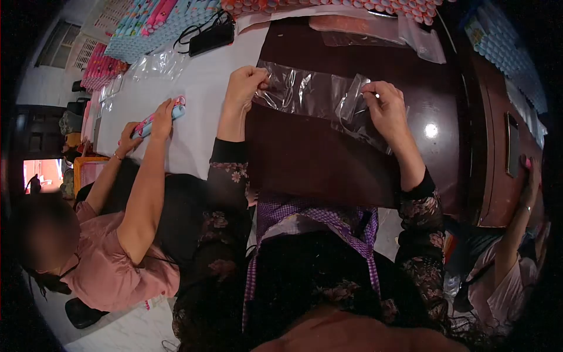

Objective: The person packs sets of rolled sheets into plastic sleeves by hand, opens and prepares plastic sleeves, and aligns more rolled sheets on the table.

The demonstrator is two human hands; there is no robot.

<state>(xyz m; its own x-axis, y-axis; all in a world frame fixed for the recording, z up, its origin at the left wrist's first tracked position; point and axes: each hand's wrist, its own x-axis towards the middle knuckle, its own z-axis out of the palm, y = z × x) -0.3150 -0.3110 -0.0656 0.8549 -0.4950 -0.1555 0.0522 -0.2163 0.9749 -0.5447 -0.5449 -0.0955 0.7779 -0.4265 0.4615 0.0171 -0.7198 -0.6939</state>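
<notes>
A long clear plastic bag [305,91] stretches between my two hands above the dark brown table. My left hand [247,82] pinches its left end, fingers closed on the film. At the other end, my right hand [386,105] grips the bag between thumb and fingers. Near my right fingers the film is folded and crumpled, with a loose part hanging down toward my wrist. The bag looks flat, and I see nothing inside it.
On the left, a co-worker's hands [149,123] hold a light blue and pink roll on the white table cover [193,88]. A black pouch [211,39] lies behind. Stacked rolls [328,4] line the back. Another person's hand [531,170] rests at far right near a phone [512,145].
</notes>
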